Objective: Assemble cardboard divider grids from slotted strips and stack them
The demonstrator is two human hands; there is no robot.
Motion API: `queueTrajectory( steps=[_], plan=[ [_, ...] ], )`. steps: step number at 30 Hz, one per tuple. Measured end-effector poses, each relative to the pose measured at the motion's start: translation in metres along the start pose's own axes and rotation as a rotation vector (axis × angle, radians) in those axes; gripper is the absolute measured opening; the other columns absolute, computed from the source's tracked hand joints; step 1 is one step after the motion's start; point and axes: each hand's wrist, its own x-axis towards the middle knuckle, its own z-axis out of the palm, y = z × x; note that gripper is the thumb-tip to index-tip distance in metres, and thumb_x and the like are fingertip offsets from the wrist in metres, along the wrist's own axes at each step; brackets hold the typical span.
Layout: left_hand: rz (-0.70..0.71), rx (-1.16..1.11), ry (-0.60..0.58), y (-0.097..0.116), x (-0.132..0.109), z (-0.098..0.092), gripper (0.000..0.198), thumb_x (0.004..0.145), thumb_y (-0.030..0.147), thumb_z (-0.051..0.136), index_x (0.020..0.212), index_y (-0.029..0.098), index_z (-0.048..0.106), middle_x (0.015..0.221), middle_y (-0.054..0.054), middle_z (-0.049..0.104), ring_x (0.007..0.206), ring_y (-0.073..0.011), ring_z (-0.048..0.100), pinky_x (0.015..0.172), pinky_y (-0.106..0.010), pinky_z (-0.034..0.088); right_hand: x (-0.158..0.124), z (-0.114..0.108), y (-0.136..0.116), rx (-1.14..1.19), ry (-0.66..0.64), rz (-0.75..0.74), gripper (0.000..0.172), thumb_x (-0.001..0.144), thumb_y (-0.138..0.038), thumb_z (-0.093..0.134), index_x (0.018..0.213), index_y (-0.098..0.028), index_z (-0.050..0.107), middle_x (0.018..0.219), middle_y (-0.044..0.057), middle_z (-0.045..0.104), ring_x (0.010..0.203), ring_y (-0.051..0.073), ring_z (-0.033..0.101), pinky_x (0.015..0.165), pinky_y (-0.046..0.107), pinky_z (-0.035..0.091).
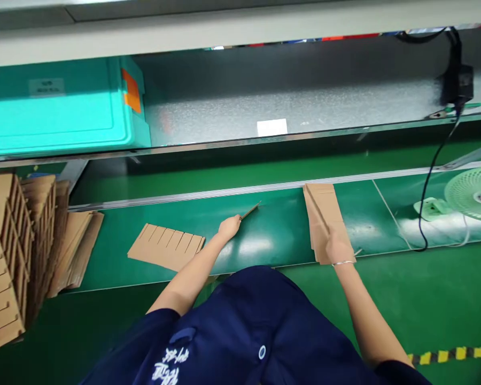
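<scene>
My left hand [229,227] is closed over the green bench around a thin brown cardboard piece [250,210], seen nearly edge-on. To the right, my right hand [338,248] grips a narrow cardboard strip [319,213], which also looks edge-on. That hand is over a stack of plain cardboard sheets [332,202], partly covering its near end. Left of my left forearm, a slotted cardboard divider [160,247] lies flat with its slots facing away from me.
Many slotted cardboard dividers [0,256] are piled at the left, beside leaning sheets [74,246]. A teal box [64,112] and a white label [271,127] are on the metal shelf [208,107]. A black cable [428,187] hangs near the green fan [476,193] at right.
</scene>
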Motion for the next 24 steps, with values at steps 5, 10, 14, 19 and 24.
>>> queueTrajectory(
  steps=[5,10,14,19,24],
  plan=[
    [0.036,-0.011,0.039,-0.005,0.006,0.002,0.032,0.092,0.03,0.03,0.114,0.02,0.051,0.103,-0.011,0.065,0.092,-0.0231,0.062,0.073,-0.031,0.045,-0.011,-0.051,-0.043,0.226,0.031,-0.294,0.047,0.09,-0.029,0.03,0.134,-0.021,0.043,0.105,0.011,0.066,0.08,0.022,0.065,0.07,0.033,0.049],
    [0.047,-0.021,0.038,-0.011,0.012,0.004,0.034,0.091,0.03,0.03,0.116,0.021,0.051,0.107,-0.011,0.064,0.093,-0.0235,0.061,0.074,-0.032,0.045,-0.012,-0.051,-0.094,0.134,-0.063,-0.347,0.048,0.09,-0.025,0.029,0.137,-0.022,0.039,0.088,0.006,0.07,0.061,0.018,0.063,0.057,0.026,0.046],
    [0.053,-0.039,0.033,-0.013,0.015,0.003,0.033,0.091,0.031,0.031,0.113,0.02,0.053,0.104,-0.01,0.065,0.092,-0.0231,0.061,0.074,-0.032,0.045,-0.015,-0.052,-0.095,0.042,-0.041,-0.353,0.049,0.09,-0.024,0.029,0.138,-0.019,0.037,0.081,0.007,0.069,0.057,0.018,0.062,0.052,0.025,0.043],
    [0.071,-0.047,0.024,-0.013,0.017,0.003,0.033,0.091,0.029,0.03,0.112,0.02,0.053,0.103,-0.011,0.065,0.092,-0.0227,0.061,0.075,-0.032,0.045,-0.014,-0.051,-0.103,-0.06,-0.102,-0.348,0.05,0.09,-0.022,0.028,0.14,-0.018,0.033,0.07,0.007,0.067,0.055,0.018,0.061,0.051,0.024,0.042],
    [0.076,-0.04,0.023,-0.013,0.018,-0.001,0.032,0.091,0.029,0.029,0.109,0.019,0.054,0.101,-0.011,0.065,0.091,-0.0231,0.062,0.074,-0.031,0.046,0.001,-0.026,-0.127,-0.167,-0.226,-0.35,0.055,0.088,-0.017,0.03,0.143,-0.016,0.026,0.072,0.009,0.067,0.06,0.019,0.063,0.055,0.026,0.044]
  ],
)
